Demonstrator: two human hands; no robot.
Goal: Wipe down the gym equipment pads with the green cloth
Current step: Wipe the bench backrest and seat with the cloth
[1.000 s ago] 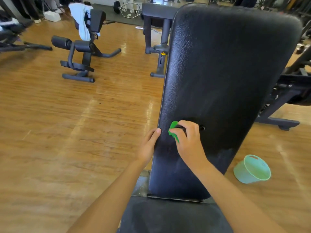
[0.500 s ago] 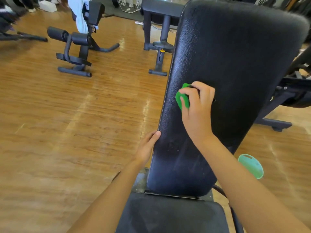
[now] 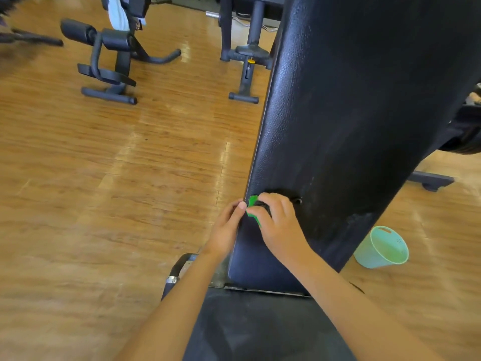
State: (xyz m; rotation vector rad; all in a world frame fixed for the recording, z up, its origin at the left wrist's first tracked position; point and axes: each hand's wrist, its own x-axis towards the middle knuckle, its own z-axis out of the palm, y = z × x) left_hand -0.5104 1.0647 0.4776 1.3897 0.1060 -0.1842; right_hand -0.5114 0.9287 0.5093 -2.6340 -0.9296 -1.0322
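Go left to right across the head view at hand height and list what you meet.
From the left: left hand gripping the edge of the back pad → green cloth → right hand holding the cloth → mint bucket on the floor.

Single head-mounted wide-angle camera. It faces forward and down, close to the raised back pad, which fills the right half of the frame; the wooden floor occupies the left.
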